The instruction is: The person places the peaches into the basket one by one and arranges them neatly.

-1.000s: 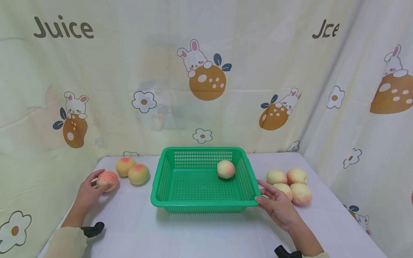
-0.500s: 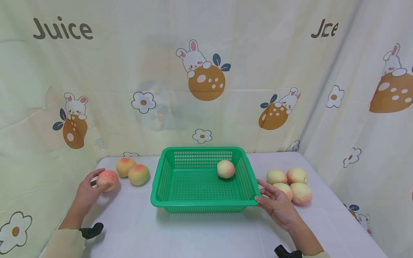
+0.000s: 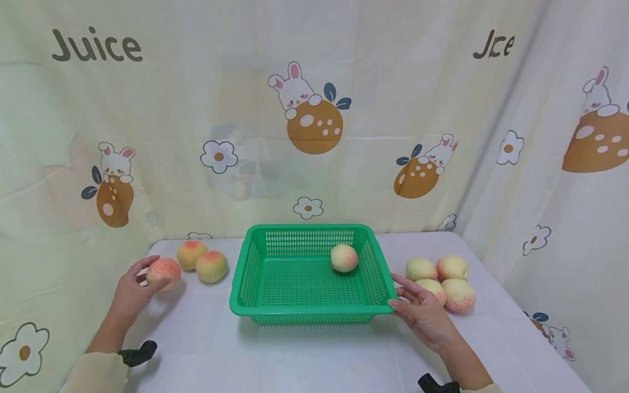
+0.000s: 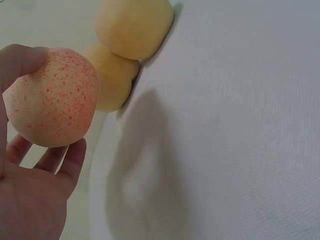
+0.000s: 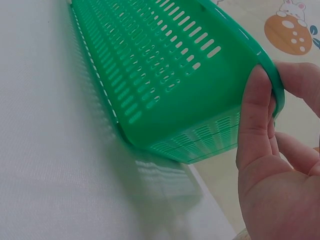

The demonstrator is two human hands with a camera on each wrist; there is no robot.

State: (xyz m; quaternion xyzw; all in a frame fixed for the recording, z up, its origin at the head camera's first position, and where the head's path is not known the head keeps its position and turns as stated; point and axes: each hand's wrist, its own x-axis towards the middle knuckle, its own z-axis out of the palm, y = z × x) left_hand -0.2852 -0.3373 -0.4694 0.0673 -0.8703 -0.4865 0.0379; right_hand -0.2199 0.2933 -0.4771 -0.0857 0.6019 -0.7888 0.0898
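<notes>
My left hand (image 3: 130, 295) holds a red-speckled peach (image 3: 165, 272) between thumb and fingers at the left side of the table. In the left wrist view this peach (image 4: 57, 97) hangs above the cloth, and a shadow falls beside it. Two yellow-and-red peaches (image 3: 212, 266) lie just behind. At the centre stands a green plastic basket (image 3: 309, 310) with slotted walls. One pale peach (image 3: 344, 258) sits inside it, toward the back right. With thumb and fingers, my right hand (image 3: 426, 317) pinches the basket's front right corner; the right wrist view shows the thumb (image 5: 257, 100) over the rim.
Several pale peaches (image 3: 459, 295) are grouped on the right of the table, close behind the right hand. A white cloth (image 3: 295, 360) covers the table. Behind it hangs a printed curtain (image 3: 373, 180) reaching the table's back edge.
My left hand and its peach have risen very slightly, and the left wrist has shifted a little to the left. The right hand and the basket have stayed in place.
</notes>
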